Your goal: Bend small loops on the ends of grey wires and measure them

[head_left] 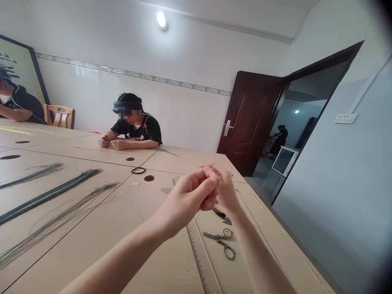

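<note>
Above the table's near middle, my left hand [197,190] is closed in a pinch, thumb against the bent forefinger. A short bit of thin green cord [218,179] shows at its fingertips. Close behind and touching it, my right hand [225,185] is curled, slightly blurred, its fingertips mostly hidden by the left. What the right fingers grip cannot be made out. Below the hands lie small scissors [221,240] with open blades, red-and-black handled pliers [219,212] partly covered by the right forearm, and a long clear ruler [196,249].
Three bundles of thin grey-green cords [58,198] lie on the left of the table [122,253]. A black ring [138,170], a small white label [134,183] and round table holes lie farther off. Across sits a person [137,126]; another is at far left. A dark door [251,118] stands open.
</note>
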Demonstrator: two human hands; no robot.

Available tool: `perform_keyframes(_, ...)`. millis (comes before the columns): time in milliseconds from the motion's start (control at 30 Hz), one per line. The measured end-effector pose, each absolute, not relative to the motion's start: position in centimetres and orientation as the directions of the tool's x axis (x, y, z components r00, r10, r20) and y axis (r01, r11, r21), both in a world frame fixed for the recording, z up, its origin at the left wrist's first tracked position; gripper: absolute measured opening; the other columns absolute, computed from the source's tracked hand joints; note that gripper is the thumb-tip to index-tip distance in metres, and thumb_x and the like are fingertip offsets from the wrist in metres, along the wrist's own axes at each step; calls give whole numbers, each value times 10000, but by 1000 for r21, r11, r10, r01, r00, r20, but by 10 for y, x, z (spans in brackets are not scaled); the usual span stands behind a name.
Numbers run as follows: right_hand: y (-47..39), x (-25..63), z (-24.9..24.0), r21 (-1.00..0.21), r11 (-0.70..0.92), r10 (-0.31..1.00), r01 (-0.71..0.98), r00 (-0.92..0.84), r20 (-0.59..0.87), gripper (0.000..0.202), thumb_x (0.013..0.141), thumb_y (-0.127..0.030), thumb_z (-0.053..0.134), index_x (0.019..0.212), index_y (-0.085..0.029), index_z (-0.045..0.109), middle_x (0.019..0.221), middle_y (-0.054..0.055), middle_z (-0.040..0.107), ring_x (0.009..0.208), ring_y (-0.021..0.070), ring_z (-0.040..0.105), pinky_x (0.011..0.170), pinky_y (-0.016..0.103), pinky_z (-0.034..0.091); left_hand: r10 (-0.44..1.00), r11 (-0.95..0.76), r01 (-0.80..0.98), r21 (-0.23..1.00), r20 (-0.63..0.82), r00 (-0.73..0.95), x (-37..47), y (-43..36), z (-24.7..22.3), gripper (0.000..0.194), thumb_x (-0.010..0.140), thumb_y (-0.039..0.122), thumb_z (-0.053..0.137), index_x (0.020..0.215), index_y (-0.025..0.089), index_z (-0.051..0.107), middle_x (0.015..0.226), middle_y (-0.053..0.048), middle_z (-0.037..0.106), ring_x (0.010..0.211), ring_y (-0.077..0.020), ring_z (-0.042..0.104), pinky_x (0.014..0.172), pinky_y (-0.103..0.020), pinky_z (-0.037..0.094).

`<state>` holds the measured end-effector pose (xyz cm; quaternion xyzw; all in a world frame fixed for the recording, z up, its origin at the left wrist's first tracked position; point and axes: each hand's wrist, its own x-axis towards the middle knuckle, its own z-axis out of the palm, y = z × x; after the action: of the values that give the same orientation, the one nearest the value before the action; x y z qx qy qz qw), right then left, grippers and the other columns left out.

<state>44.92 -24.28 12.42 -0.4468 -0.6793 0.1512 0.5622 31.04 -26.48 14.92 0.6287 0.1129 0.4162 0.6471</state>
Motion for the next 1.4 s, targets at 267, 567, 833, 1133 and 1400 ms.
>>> perform_keyframes(267, -308, 471, 171, -653, 639, 761, 406, -210, 614, 203, 906, -215, 481, 1026, -236, 642, 946, 22, 670, 859, 149, 639, 739, 290, 535, 669, -138, -332, 933, 336, 663, 311, -270, 145, 298, 910, 348, 494, 688, 149, 483, 566, 52, 359, 510, -54, 307, 474, -222, 210)
perform_keyframes(567, -325, 476, 175, -564, 683, 717, 463, -278, 640, 155, 900, -183, 523, 900, -242, 666, 976, 21, 657, 935, 173, 622, 790, 319, 534, 602, -105, -361, 927, 348, 718, 313, -276, 146, 292, 913, 351, 501, 712, 140, 483, 615, 46, 407, 511, -41, 318, 464, -203, 230)
perform_keyframes(833, -326, 474, 175, -480, 702, 645, 526, -185, 741, 126, 915, -217, 525, 882, -257, 640, 855, -16, 663, 776, 113, 634, 664, 222, 511, 554, -95, -357, 929, 347, 756, 306, -282, 150, 200, 903, 263, 521, 736, 154, 508, 616, 51, 461, 508, -39, 362, 473, -175, 275)
perform_keyframes(1133, -322, 468, 172, -409, 802, 511, 436, -147, 847, 129, 883, -181, 564, 826, -247, 660, 821, 10, 666, 776, 175, 641, 636, 318, 519, 495, 114, -467, 877, 358, 792, 309, -278, 147, 167, 891, 223, 516, 871, 131, 653, 843, -72, 669, 803, -156, 629, 737, -253, 493)
perform_keyframes(1400, -319, 462, 171, -375, 856, 464, 356, -209, 861, 190, 879, -99, 545, 849, -231, 679, 846, 10, 658, 770, 147, 643, 631, 299, 523, 496, 295, -497, 816, 314, 810, 306, -280, 151, 260, 904, 216, 507, 734, 94, 661, 719, -45, 639, 489, -30, 465, 464, -131, 356)
